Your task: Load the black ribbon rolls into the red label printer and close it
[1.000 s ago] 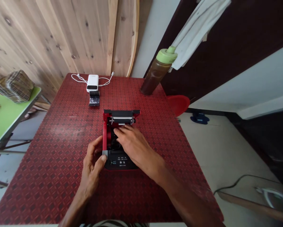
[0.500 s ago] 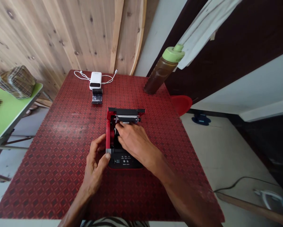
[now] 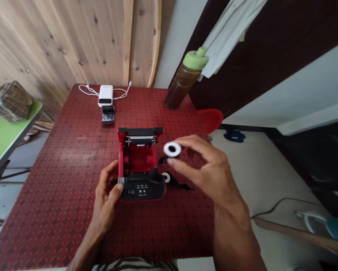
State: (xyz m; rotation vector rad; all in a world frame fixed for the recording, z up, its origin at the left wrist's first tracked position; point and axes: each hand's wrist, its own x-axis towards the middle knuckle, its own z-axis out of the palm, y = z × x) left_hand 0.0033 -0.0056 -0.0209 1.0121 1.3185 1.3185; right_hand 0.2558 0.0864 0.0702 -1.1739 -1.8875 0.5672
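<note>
A small red and black printer (image 3: 143, 191) stands with its lid (image 3: 140, 131) raised, its red inner bay bare to view. My left hand (image 3: 106, 192) grips the printer's left side, thumb on the front corner and fingers along the wall. To the right of the bay, my right hand (image 3: 205, 162) pinches a black ribbon roll (image 3: 172, 149) with a white ring-shaped end, held up above the table. Dark ribbon trails below it. A second white-ended roll (image 3: 165, 177) is beside the printer's right edge; whether it rests on the table I cannot tell.
On the red patterned table (image 3: 73, 180), a white power bank (image 3: 105, 95) with a cable lies at the back left. A black strip-like piece (image 3: 108, 115) is in front of it. A brown bottle with a green cap (image 3: 185, 79) stands at the back right.
My right hand has come out of the printer's bay and moved right, lifting the ribbon roll with it. My left hand has stayed on the printer. The view has shifted slightly.
</note>
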